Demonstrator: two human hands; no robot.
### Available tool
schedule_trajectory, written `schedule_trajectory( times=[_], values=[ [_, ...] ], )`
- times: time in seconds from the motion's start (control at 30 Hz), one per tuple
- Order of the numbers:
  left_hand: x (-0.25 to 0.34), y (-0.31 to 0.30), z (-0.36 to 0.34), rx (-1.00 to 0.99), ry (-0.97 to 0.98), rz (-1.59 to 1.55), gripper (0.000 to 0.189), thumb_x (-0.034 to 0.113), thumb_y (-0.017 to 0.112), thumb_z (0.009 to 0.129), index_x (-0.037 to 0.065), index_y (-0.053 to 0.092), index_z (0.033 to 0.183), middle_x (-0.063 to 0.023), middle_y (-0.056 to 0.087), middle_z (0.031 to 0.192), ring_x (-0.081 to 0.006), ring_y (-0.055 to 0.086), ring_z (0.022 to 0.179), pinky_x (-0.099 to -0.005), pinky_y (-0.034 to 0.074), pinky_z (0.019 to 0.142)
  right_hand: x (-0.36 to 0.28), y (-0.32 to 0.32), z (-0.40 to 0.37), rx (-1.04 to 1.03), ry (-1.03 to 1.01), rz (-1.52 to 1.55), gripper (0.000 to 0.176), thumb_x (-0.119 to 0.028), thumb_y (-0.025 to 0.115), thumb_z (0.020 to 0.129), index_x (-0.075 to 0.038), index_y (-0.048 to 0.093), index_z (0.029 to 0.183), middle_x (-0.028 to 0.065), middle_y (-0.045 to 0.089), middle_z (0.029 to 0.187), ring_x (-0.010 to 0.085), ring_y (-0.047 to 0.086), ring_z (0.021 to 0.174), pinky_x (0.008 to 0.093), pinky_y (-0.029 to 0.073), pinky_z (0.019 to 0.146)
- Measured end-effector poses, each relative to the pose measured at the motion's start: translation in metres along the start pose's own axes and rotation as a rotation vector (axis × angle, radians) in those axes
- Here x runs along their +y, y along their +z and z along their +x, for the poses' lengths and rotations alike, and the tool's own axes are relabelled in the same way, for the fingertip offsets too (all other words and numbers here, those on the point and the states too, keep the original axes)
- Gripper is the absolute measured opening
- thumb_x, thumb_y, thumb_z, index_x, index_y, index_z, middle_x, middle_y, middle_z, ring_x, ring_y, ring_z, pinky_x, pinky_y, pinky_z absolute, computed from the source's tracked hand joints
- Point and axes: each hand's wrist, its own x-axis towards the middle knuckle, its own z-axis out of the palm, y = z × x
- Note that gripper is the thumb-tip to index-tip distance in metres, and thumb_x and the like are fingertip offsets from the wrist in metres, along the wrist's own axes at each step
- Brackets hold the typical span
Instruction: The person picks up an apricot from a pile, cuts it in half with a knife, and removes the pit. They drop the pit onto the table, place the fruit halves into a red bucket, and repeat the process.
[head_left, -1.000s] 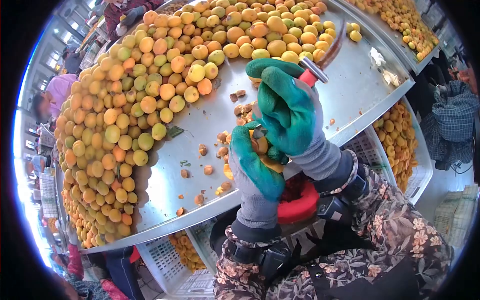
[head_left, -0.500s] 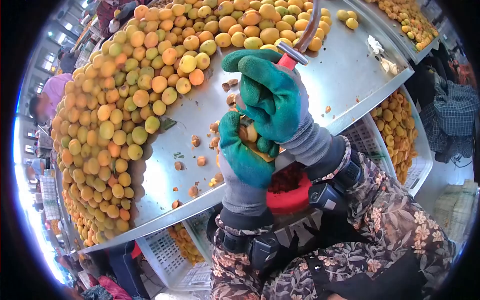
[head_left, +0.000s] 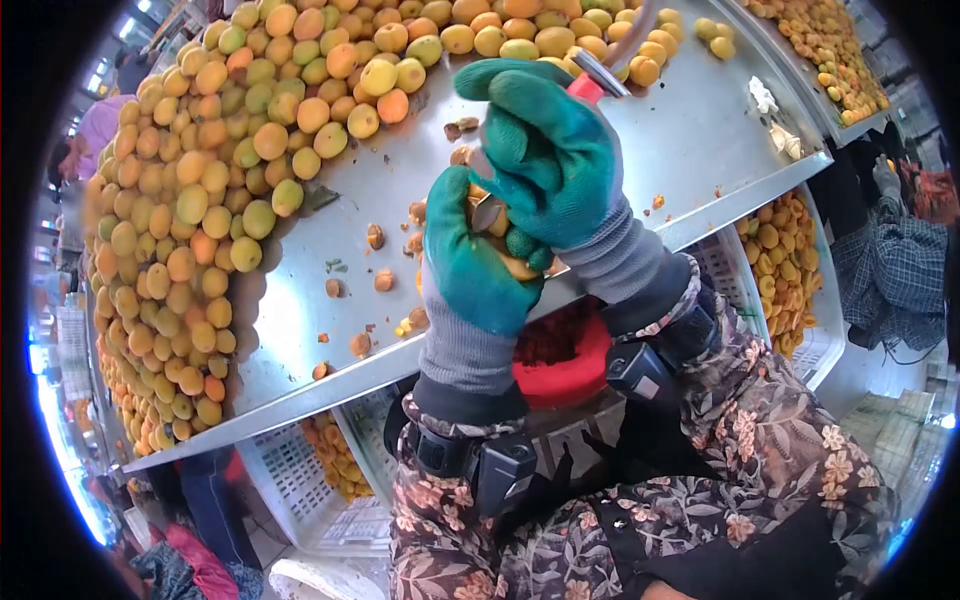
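My left hand (head_left: 468, 260), in a green-coated grey glove, is closed around an apricot (head_left: 520, 268) above the metal table's near edge. Most of that fruit is hidden by the gloves. My right hand (head_left: 555, 165), gloved alike, grips a red-handled metal tool (head_left: 590, 84) with a silver crosspiece at its far end. A metal tip of it shows at the fruit, between the two hands, which touch each other. Several brown apricot pits (head_left: 383, 280) and scraps lie left of my left hand.
A large heap of apricots (head_left: 200, 200) covers the table's left and back. The table's raised rim (head_left: 300, 402) runs in front of me. A red bucket (head_left: 585, 375) stands below it, between white crates (head_left: 290, 480) of fruit. Beyond, a person (head_left: 100, 125) is visible at left.
The view has shifted, so the table and crates sit slightly lower left or higher in frame. Both hands stay together around the fruit, with the tool's metal tip now showing more plainly.
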Motion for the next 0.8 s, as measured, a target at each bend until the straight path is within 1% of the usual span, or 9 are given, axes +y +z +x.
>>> schedule_trajectory(
  times=[0.07, 0.17, 0.27, 0.4, 0.47, 0.5, 0.6, 0.73, 0.8],
  values=[
    [-0.004, 0.015, -0.012, -0.028, 0.133, 0.1, 0.029, 0.034, 0.041, 0.095, 0.009, 0.055, 0.103, -0.0057, 0.057, 0.081, -0.014, 0.05, 0.062, -0.0266, 0.041, 0.051, -0.022, -0.021, 0.006, 0.123, 0.578, 0.728, 0.043, 0.01, 0.059, 0.078, -0.001, 0.051, 0.119, 0.0152, 0.056, 0.112, 0.0052, 0.048, 0.064, 0.0191, 0.043, 0.056],
    [0.004, 0.016, -0.018, -0.044, 0.291, 0.28, 0.035, 0.034, 0.039, 0.097, 0.006, 0.052, 0.115, -0.0082, 0.057, 0.095, -0.015, 0.056, 0.073, -0.026, 0.047, 0.059, -0.049, -0.048, 0.04, 0.041, 0.75, 0.416, 0.029, -0.008, 0.063, 0.082, 0.003, 0.058, 0.109, 0.0066, 0.063, 0.079, 0.0027, 0.049, 0.056, 0.0159, 0.04, 0.049],
    [0.014, 0.006, -0.018, -0.149, 0.338, 0.46, 0.036, 0.03, 0.036, 0.099, 0.005, 0.048, 0.121, -0.0112, 0.057, 0.106, -0.0175, 0.059, 0.084, -0.0265, 0.051, 0.066, -0.057, -0.048, 0.034, -0.003, 1.08, 0.43, 0.035, -0.009, 0.068, 0.079, 0.004, 0.058, 0.109, 0.0067, 0.063, 0.081, 0.0067, 0.055, 0.064, 0.0194, 0.047, 0.057],
    [0.019, 0.002, -0.019, -0.34, 0.652, 0.898, 0.034, 0.019, 0.044, 0.093, 0.002, 0.046, 0.122, -0.0115, 0.055, 0.109, -0.0177, 0.058, 0.089, -0.0267, 0.05, 0.07, -0.051, -0.047, 0.019, -0.312, 0.621, 0.189, 0.045, -0.018, 0.072, 0.075, 0.004, 0.056, 0.111, 0.0071, 0.064, 0.087, 0.0128, 0.059, 0.073, 0.0273, 0.049, 0.069],
    [0.022, -0.002, -0.014, -0.355, 0.976, 1.36, 0.048, -0.002, 0.06, 0.08, -0.001, 0.043, 0.125, -0.0111, 0.055, 0.11, -0.0155, 0.056, 0.092, -0.0283, 0.049, 0.079, -0.057, -0.044, 0.023, -0.386, 0.739, 0.219, 0.039, -0.016, 0.069, 0.075, 0.001, 0.057, 0.108, 0.0096, 0.064, 0.081, 0.0146, 0.061, 0.072, 0.0297, 0.049, 0.07],
    [0.012, -0.004, -0.003, -0.401, 0.804, 0.943, 0.042, 0.005, 0.054, 0.087, -0.002, 0.041, 0.127, -0.009, 0.055, 0.104, -0.0145, 0.055, 0.089, -0.0288, 0.047, 0.079, -0.059, -0.041, 0.022, -0.416, 0.716, 0.15, 0.038, -0.015, 0.068, 0.074, 0.001, 0.057, 0.106, 0.0114, 0.063, 0.078, 0.0178, 0.061, 0.071, 0.0309, 0.049, 0.068],
    [0.013, 0.001, -0.01, -0.302, 0.565, 0.672, 0.039, 0.013, 0.045, 0.093, -0.003, 0.04, 0.128, -0.0066, 0.053, 0.099, -0.013, 0.052, 0.084, -0.0285, 0.047, 0.078, -0.064, -0.029, 0.016, -0.409, 0.655, 0.019, 0.033, -0.014, 0.066, 0.071, -0.001, 0.057, 0.101, 0.016, 0.061, 0.075, 0.0282, 0.063, 0.07, 0.0345, 0.049, 0.067],
    [0.009, -0.024, 0.006, -0.27, 0.87, 1.166, 0.041, 0.022, 0.043, 0.094, -0.004, 0.043, 0.126, -0.0036, 0.052, 0.094, -0.0112, 0.051, 0.081, -0.0255, 0.046, 0.072, -0.069, -0.019, 0.008, -0.324, 0.705, -0.086, 0.031, -0.012, 0.064, 0.07, -0.002, 0.058, 0.099, 0.0162, 0.062, 0.077, 0.0293, 0.063, 0.072, 0.0356, 0.049, 0.068],
    [0.003, -0.026, 0.004, -0.108, 0.941, 1.296, 0.031, 0.024, 0.041, 0.094, -0.001, 0.053, 0.108, -0.0039, 0.056, 0.089, -0.0129, 0.053, 0.077, -0.0268, 0.045, 0.072, -0.066, -0.016, 0.01, -0.336, 0.815, 0.053, 0.03, -0.01, 0.064, 0.07, -0.001, 0.06, 0.098, 0.016, 0.064, 0.08, 0.0267, 0.064, 0.074, 0.0346, 0.05, 0.07]
  ],
)
